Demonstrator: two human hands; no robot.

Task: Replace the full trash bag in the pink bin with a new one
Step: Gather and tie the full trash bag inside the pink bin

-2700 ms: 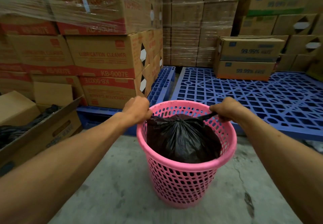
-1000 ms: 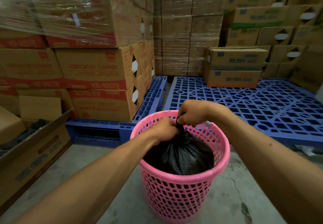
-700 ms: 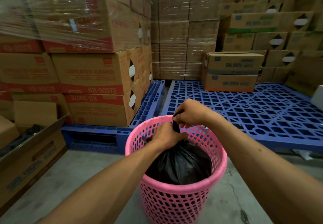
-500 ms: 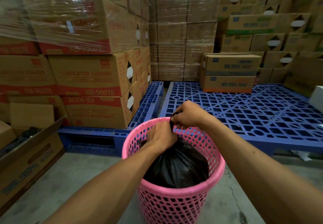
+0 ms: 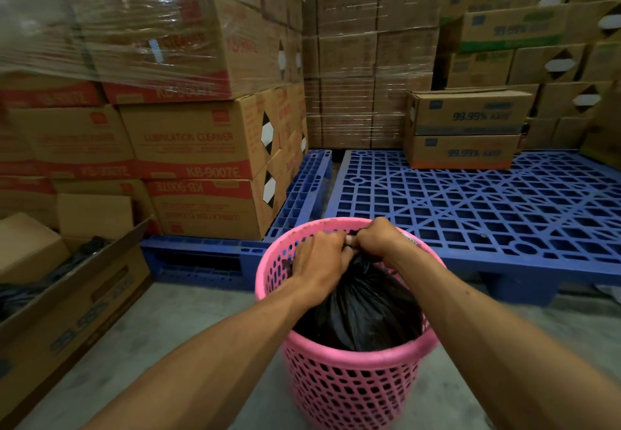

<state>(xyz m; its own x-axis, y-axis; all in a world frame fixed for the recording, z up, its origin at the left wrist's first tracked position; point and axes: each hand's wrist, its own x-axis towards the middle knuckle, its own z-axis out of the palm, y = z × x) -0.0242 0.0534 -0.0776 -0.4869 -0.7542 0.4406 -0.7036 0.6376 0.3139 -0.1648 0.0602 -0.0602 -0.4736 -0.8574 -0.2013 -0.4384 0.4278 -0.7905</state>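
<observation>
Both hands brought together at the neck of the black trash bag [image 5: 359, 305], where a few seconds ago held wide apart at opposite sides of the rim, stretching the bag's mouth. Left hand [image 5: 321, 263] closed around the gathered plastic just below the top, right hand [image 5: 376, 239] closed on the twisted end above it, knuckles nearly touching over the far side of the pink bin [image 5: 349, 355]. Since half a second ago, right hand lowered to the level of the left, with the short black tail that stood up between them now mostly swallowed in the grip (only a dark sliver showing between the fists). Bag full and rounded, seated down inside the bin, below the near rim, not lifted at all. Bin upright on the concrete floor [image 5: 188, 322], just in front of the blue pallet [image 5: 470, 208]. Judged from this: mouth drawn shut and being knotted or cinched, so the closing step close to done, with lifting out, carrying away and fitting a fresh liner all left. Whether a knot is actually formed cannot be told, hidden inside the fists. Open carton [image 5: 67, 298] at the left holding dark plastic, possibly spare bags, though too dim to be sure. Next likely need: a firm upward pull on the tied neck, with some risk of the light bin rising along with a snug bag unless steadied.
</observation>
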